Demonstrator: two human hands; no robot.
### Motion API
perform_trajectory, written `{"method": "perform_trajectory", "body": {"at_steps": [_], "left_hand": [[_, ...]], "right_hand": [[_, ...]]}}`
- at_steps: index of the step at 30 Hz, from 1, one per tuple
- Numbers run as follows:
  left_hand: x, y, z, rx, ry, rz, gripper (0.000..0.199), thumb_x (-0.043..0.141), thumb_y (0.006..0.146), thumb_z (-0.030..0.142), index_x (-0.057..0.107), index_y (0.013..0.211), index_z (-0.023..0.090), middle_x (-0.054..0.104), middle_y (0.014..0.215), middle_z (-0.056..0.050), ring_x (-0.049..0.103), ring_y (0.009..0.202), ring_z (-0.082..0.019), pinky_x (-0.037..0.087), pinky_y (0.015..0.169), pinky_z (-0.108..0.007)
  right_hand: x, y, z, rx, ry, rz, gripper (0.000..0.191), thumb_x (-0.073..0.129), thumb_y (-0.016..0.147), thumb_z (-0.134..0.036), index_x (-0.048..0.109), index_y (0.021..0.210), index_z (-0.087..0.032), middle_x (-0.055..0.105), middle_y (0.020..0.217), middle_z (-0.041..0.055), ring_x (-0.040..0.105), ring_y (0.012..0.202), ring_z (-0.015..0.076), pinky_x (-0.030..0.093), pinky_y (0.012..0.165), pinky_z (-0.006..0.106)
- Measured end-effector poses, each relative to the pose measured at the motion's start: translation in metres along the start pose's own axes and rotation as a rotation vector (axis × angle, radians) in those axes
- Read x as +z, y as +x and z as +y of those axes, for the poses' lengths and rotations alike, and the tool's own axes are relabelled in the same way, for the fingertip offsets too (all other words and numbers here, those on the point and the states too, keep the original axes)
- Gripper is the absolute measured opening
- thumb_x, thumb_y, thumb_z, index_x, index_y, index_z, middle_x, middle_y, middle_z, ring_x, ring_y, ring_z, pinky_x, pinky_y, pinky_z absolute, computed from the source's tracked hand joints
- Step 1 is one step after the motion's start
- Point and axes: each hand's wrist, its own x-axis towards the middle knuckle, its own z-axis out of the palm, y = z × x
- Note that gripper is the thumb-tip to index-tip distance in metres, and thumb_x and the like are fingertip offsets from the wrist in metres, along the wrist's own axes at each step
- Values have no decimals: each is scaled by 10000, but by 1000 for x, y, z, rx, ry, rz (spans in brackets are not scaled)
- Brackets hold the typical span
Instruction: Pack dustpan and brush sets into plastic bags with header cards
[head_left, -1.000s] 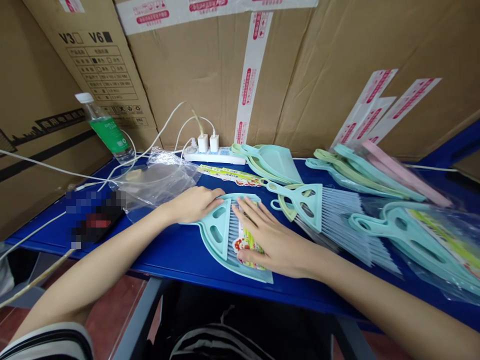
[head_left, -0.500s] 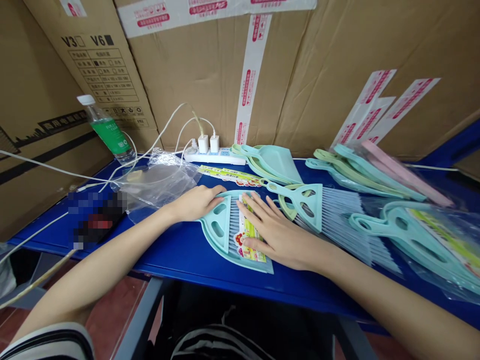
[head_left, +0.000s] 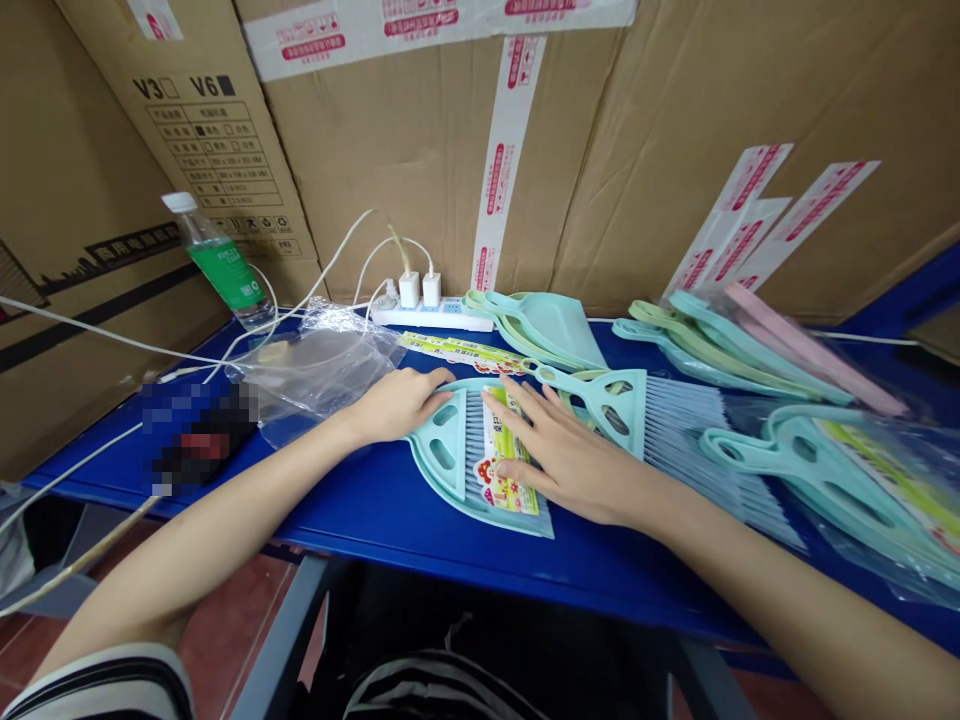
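Observation:
A mint-green plastic dustpan (head_left: 442,455) lies on the blue table with a grey-bristled brush nested in it. A paper label card (head_left: 499,440) rests on top of the bristles. My right hand (head_left: 566,455) lies flat across the card and the bristles, fingers spread, holding nothing closed. My left hand (head_left: 397,405) rests beside it, fingertips against the dustpan's upper left rim. Neither hand grips the set. Part of the card is hidden under my right fingers.
Several mint, green and pink dustpans and brushes (head_left: 750,370) lie to the right, some in plastic film. A clear plastic bag (head_left: 319,375), a blurred dark object (head_left: 199,435), a power strip (head_left: 431,315) with chargers and a water bottle (head_left: 217,260) sit to the left and back, against cardboard boxes.
The dustpan set with its card has slid slightly to the right under my hands, and both hands have moved right with it. The view has also shifted a little.

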Motion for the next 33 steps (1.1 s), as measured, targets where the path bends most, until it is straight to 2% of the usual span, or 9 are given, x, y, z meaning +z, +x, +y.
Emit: {"method": "perform_trajectory", "body": {"at_steps": [6,10,15,17,22,27,29,31,33], "left_hand": [[1,1,-2,4,-43,11,365,321,974,293,600,1152,138,735,833,-83,688,694,-212,495,647,-302],[3,1,-6,56,-200,59,351,328,965,254,612,1147,160,741,922,-65,689,735,-183,502,688,-286],[-2,1,-13,78,-339,156,360,348,950,235,623,1166,149,734,1019,-77,687,812,-172,513,773,-289],[-6,0,-14,72,-346,192,369,350,948,237,620,1184,151,723,1085,-82,683,881,-178,509,822,-300],[-8,-1,-14,37,-347,200,378,350,946,251,620,1193,153,715,1124,-83,676,941,-186,498,861,-307],[-11,-2,-10,31,-352,104,353,358,949,253,639,1140,155,733,1050,-68,688,862,-166,504,780,-270],[-20,-4,-13,-38,-223,42,352,354,962,285,658,1079,153,744,959,-68,691,819,-181,505,756,-282],[-31,-6,-21,-216,25,52,378,335,972,308,675,1020,150,742,907,-90,696,852,-230,504,776,-326],[-41,-9,-30,-433,268,99,397,316,972,299,670,1059,144,723,1032,-140,678,985,-291,501,810,-366]], "right_hand": [[-10,0,2,114,82,145,615,292,976,-493,283,1525,-215,291,1578,139,317,1414,343,356,1091,572],[-8,3,10,102,251,253,546,327,968,-385,321,1500,-264,400,1523,100,357,1403,295,331,1116,569],[-6,8,10,214,637,334,632,391,947,-409,216,1537,-265,172,1620,85,335,1410,314,340,1109,563],[-7,9,6,229,842,309,643,434,941,-391,207,1537,-301,193,1619,56,347,1406,291,343,1117,528],[-10,12,-6,348,1388,87,636,425,970,-297,153,1541,-362,541,1421,52,571,1227,225,458,1041,478],[-6,13,-7,409,1518,-20,645,511,910,-138,315,1501,-305,649,1285,55,674,1044,176,512,990,406],[-5,13,-4,377,1527,-3,626,548,884,-120,388,1467,-282,669,1251,57,680,1027,173,527,970,381],[-4,12,-1,376,1524,32,615,584,866,-125,429,1442,-274,675,1239,57,683,1018,175,538,953,369],[-5,12,1,407,1517,67,611,604,858,-134,444,1429,-278,674,1239,54,685,1016,180,545,943,369]]}}
